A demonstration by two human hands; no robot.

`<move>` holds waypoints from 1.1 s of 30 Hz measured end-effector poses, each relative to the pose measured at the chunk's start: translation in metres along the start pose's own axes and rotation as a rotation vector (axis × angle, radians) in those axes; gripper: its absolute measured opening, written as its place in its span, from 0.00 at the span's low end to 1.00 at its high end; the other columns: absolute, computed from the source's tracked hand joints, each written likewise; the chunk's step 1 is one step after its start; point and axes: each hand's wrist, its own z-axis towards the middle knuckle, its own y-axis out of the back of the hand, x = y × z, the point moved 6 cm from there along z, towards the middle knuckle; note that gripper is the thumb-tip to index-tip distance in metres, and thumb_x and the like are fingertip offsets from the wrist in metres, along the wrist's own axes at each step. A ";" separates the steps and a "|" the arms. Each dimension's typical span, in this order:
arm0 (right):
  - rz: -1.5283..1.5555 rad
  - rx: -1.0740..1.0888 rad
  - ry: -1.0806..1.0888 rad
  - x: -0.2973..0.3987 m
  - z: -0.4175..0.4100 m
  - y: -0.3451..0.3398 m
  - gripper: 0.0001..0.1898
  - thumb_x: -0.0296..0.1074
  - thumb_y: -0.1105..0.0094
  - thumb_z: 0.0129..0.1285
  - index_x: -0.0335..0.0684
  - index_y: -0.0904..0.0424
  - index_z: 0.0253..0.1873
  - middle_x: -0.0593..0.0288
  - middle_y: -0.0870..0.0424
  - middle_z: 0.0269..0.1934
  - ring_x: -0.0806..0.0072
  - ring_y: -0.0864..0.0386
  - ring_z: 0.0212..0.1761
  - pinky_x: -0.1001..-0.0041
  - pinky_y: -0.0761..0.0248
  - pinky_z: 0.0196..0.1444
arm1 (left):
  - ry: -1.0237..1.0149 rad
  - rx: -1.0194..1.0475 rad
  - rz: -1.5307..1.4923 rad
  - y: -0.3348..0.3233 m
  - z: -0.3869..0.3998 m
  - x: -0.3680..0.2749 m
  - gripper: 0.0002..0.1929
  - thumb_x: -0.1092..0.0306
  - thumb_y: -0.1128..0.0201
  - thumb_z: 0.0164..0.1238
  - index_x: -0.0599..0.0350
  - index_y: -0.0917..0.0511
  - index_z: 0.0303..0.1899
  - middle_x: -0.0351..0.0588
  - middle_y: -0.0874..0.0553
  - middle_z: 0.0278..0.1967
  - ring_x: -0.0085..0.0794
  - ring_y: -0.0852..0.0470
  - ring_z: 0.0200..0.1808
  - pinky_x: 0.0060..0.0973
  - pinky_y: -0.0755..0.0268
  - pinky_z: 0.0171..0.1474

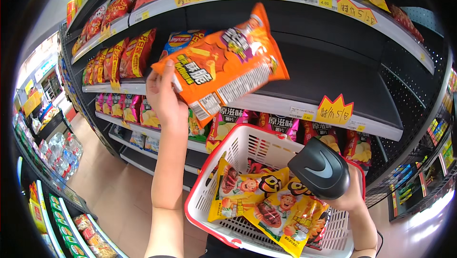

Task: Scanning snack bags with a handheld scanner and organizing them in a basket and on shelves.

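Note:
My left hand grips the lower left corner of an orange snack bag, raised in front of the shelves with its printed side and barcode showing. My right hand is wrapped around a black handheld barcode scanner, its head over the right side of a white plastic shopping basket with a red rim. The basket's near part is close to my body. Inside it lie several yellow snack bags, with red and dark bags partly hidden beneath them.
Store shelves curve across the front, holding red chip bags at left, pink and black chip bags below, and more bags on top. Yellow price signs hang on the shelf edges. A tiled aisle and further racks lie left.

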 end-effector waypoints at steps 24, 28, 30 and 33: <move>0.016 0.019 -0.074 -0.010 0.001 -0.008 0.35 0.30 0.27 0.32 0.30 0.28 0.52 0.56 0.20 0.44 0.76 0.24 0.45 0.73 0.32 0.52 | -1.151 0.850 0.926 -0.092 -0.002 0.056 0.13 0.81 0.38 0.45 0.58 0.33 0.33 0.45 0.27 0.35 0.39 0.26 0.43 0.33 0.33 0.48; -0.011 0.069 -0.077 -0.013 0.002 -0.007 0.38 0.31 0.25 0.30 0.30 0.29 0.53 0.55 0.21 0.45 0.74 0.24 0.47 0.72 0.33 0.53 | -0.621 1.098 0.856 -0.085 -0.007 0.077 0.19 0.65 0.32 0.46 0.58 0.31 0.38 0.48 0.26 0.39 0.41 0.26 0.44 0.30 0.35 0.48; -0.014 0.072 -0.062 -0.013 0.002 -0.007 0.38 0.31 0.25 0.30 0.30 0.30 0.53 0.55 0.21 0.46 0.74 0.24 0.47 0.72 0.33 0.53 | -0.717 1.049 0.888 -0.080 0.003 0.073 0.22 0.59 0.32 0.47 0.58 0.30 0.41 0.48 0.26 0.41 0.41 0.27 0.45 0.33 0.36 0.48; -0.020 0.065 -0.051 -0.015 0.001 -0.007 0.39 0.31 0.24 0.30 0.30 0.30 0.54 0.55 0.21 0.46 0.74 0.24 0.47 0.72 0.33 0.53 | -0.893 0.820 1.137 -0.071 0.019 0.063 0.31 0.46 0.33 0.45 0.55 0.31 0.49 0.48 0.27 0.47 0.42 0.28 0.50 0.39 0.37 0.50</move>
